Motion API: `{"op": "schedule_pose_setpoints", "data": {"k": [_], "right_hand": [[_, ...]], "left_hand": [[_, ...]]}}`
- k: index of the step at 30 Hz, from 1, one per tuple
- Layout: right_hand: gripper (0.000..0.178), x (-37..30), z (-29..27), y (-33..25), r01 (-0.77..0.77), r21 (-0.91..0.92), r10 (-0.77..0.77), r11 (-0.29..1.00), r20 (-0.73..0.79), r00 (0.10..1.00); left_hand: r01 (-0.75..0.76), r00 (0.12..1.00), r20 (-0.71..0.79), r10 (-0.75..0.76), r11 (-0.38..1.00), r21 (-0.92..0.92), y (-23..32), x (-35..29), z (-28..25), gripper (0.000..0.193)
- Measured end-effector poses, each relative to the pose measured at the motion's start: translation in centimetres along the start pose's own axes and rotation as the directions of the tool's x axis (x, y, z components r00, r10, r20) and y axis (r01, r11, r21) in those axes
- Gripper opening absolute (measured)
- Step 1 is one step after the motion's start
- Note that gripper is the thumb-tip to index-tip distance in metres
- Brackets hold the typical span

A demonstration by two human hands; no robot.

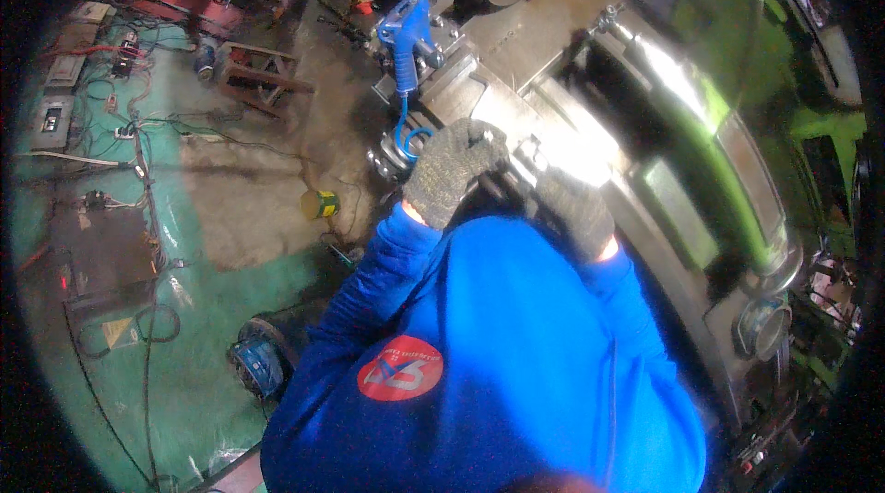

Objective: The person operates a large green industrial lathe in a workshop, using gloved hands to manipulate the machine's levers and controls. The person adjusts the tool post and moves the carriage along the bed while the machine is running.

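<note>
Blue fabric is filling the lower middle of the view: the person's work jacket (498, 373), with a round red badge (400, 369) on its left side, is lying nearest of all, and both sleeves are reaching up and away from it toward the machine.

Beyond the sleeves a big metal lathe (553, 23) is stretching from the top centre down along the right, its bright curved guard (701, 106) catching the light and its green-painted body (830, 129) showing at the far right. On the left, the green workshop floor (212, 309) is carrying a tangle of cables, and a small yellow and green can (320, 205) is standing on the worn grey patch.

Closer to the hands, a blue air gun (406, 37) is hanging on the machine with its coiled blue hose (410, 138) dropping below it, just beside the left hand.

Both hands are wearing grey knit gloves. The left hand (452, 170) is curling its fingers tight around a dark metal handle (498, 184) on the lathe's carriage, knuckles up, fingers pressed together over it. The right hand (576, 209) is resting just to the right of it, palm down against the same dark part; whether its fingers are closing around anything I cannot tell, since the back of the glove is hiding them.
</note>
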State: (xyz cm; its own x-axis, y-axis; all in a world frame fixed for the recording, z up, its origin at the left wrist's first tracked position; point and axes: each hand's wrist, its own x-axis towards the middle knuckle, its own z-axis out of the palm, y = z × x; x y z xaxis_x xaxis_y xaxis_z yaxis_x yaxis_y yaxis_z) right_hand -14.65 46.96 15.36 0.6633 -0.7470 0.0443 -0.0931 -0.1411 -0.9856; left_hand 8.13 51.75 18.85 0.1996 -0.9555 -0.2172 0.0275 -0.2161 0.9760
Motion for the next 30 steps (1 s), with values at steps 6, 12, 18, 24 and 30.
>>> {"op": "schedule_pose_setpoints", "data": {"k": [6, 12, 18, 24, 30], "right_hand": [[0.033, 0.2, -1.9, 0.7, -0.206, 0.317, 0.16, 0.926, 0.163, 0.974], [0.034, -0.2, -1.5, 1.1, -0.306, 0.387, 0.286, 0.87, 0.11, 0.952], [0.031, 0.0, -1.8, 3.5, -0.229, 0.368, 0.17, 0.901, 0.184, 0.968], [0.026, 0.0, -2.5, 4.0, -0.115, 0.261, 0.063, 0.958, 0.201, 0.978], [0.018, -0.2, -2.0, 9.8, 0.502, -0.298, -0.462, 0.812, 0.196, 0.865]], "left_hand": [[-0.082, 0.993, -0.064, 0.098, 0.971, 0.223, -1.0, -0.2, 0.4, 0.019], [-0.185, 0.978, 0.008, 0.209, 0.849, 0.495, -1.2, -0.7, 0.3, 0.022], [-0.46, 0.844, 0.236, 0.481, 0.426, 0.779, -1.0, -1.2, 0.9, 0.027], [-0.424, 0.868, 0.284, 0.408, 0.309, 0.852, -1.5, -1.4, 1.4, 0.021], [-0.398, 0.89, 0.276, 0.362, 0.324, 0.858, -2.3, -1.2, 1.9, 0.021]]}}
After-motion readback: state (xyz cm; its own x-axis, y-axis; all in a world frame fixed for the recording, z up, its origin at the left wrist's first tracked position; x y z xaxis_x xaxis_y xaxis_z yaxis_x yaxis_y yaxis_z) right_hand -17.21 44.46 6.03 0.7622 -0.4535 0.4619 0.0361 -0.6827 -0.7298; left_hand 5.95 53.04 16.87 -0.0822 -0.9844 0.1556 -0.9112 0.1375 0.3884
